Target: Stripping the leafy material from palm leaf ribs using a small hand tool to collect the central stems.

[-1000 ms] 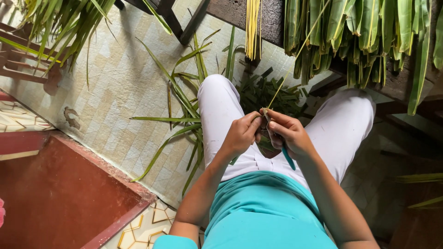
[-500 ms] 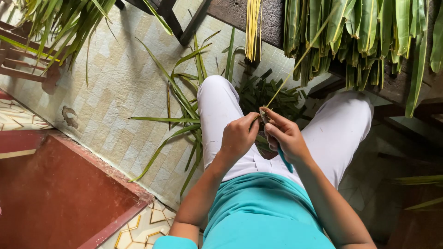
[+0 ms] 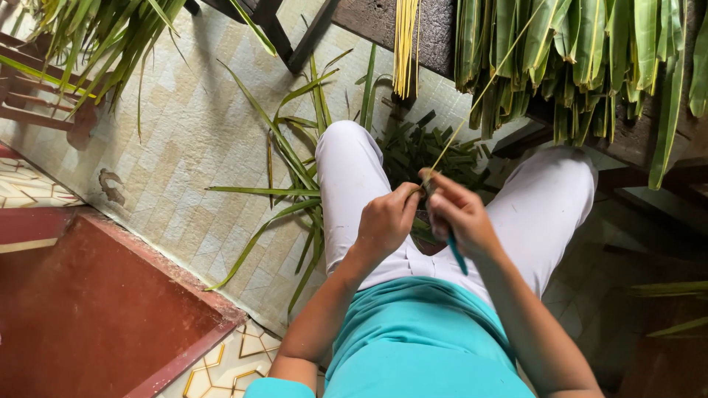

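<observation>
I sit with both hands over my lap in white trousers. My left hand (image 3: 386,219) pinches the near end of a thin yellow-green leaf rib (image 3: 472,105) that runs up and to the right. My right hand (image 3: 461,215) grips a small knife with a teal handle (image 3: 457,257); its blade end lies against the rib beside the left thumb. The blade itself is mostly hidden by my fingers.
Cut green leaf scraps (image 3: 428,147) lie heaped on the floor between my knees. Long loose leaves (image 3: 291,169) lie left of my left leg. A bundle of yellow ribs (image 3: 405,44) and hanging green fronds (image 3: 582,51) rest on a dark bench ahead. A red step (image 3: 96,302) is at the left.
My hands stay together on the rib; the right hand has shifted slightly up and forward along it with the knife. The rib's far end has swung slightly.
</observation>
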